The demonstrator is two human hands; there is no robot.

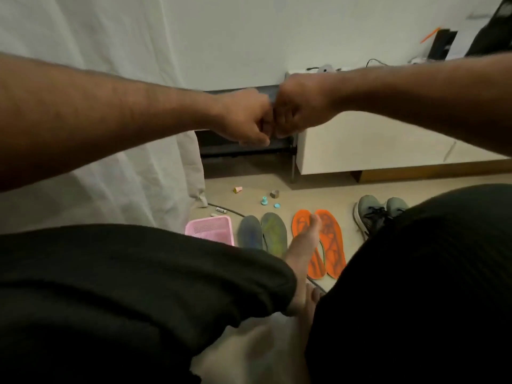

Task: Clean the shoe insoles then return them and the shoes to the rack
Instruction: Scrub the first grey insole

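Nearest the camera are the person's legs in dark shorts, with a bare foot [303, 245] stretched out over the floor [318, 187]. Its toes lie across the inner edge of the orange insoles [329, 242], which lie side by side, flat on the floor. Just left of them lies a second pair, the grey-green insoles [263, 231], also side by side. Left again, touching distance from that pair, sits a pink basket [210, 227]; what it holds cannot be made out. To the right of the orange pair stand the grey shoes [374, 212], partly hidden by the right knee.

Further out, small bits lie scattered on the floor: a teal cap and stopper [267, 202], a small pink and yellow cup [237, 189] and a brownish piece [274, 193].

Above all this, well apart from the insoles and shoes, the two hands meet in mid-air. The left hand [249, 120] and right hand [293, 109] are both curled into fists, knuckles touching; each grip is closed and nothing shows inside either.

Behind the fists stands the dark rack [243, 148], its shelves in shadow, between a white curtain [97, 162] and a white cabinet [374, 145].
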